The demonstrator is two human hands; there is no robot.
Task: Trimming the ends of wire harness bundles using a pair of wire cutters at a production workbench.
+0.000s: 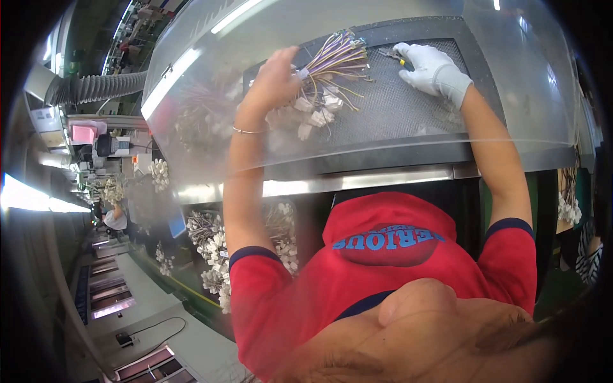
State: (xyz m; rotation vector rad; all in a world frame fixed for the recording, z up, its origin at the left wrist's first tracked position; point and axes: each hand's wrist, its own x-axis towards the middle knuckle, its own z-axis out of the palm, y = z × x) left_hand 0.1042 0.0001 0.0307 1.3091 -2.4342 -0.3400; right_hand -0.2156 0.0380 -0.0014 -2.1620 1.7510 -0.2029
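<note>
My left hand point(276, 80) is bare and a little blurred. It is closed around a bundle of thin wires point(337, 54), purple, yellow and white, whose loose ends fan out to the right. White plastic connectors point(322, 113) hang from the bundle below that hand. In a white glove, my right hand point(433, 70) grips a small pliers-like tool point(387, 53) with a metal head and a touch of yellow on the handle. The tool's head points toward the wire ends, apart from them. Beneath both hands lies a dark mesh panel point(408, 115) in a black frame.
A clear plastic hood point(530, 76) spans the work area, its lower edge point(383, 145) crossing above my forearms. A ribbed grey hose point(105, 86) meets it at the left. White-connector bundles point(217, 246) hang beside my left arm. Another person point(115, 219) is far left.
</note>
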